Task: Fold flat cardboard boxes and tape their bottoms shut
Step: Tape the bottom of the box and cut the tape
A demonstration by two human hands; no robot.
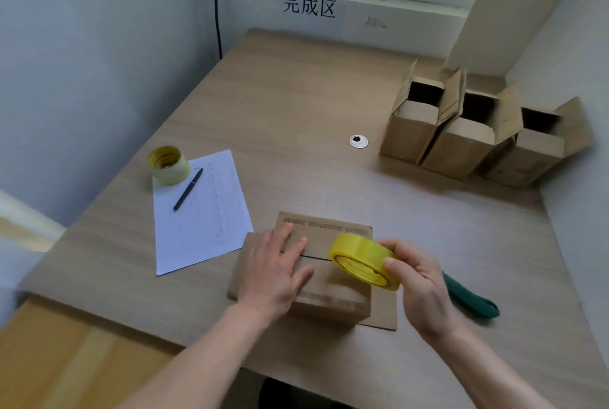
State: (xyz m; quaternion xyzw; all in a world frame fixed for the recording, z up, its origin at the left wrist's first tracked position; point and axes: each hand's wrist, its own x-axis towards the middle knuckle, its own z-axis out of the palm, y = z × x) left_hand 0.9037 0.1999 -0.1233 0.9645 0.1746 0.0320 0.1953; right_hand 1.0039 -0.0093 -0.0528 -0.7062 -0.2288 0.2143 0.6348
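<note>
A wooden table carries a box under the left hand. Left of that hand lies a sheet with a pen and a tape roll. Right of the right hand lies a green tool. Three folded boxes stand far beyond it.

Paper: I see a lined white sheet lying left on the desk.
Pen: dark pen resting diagonally on it.
Wall sign: black characters.
Grommet: round desk cap.
</note>
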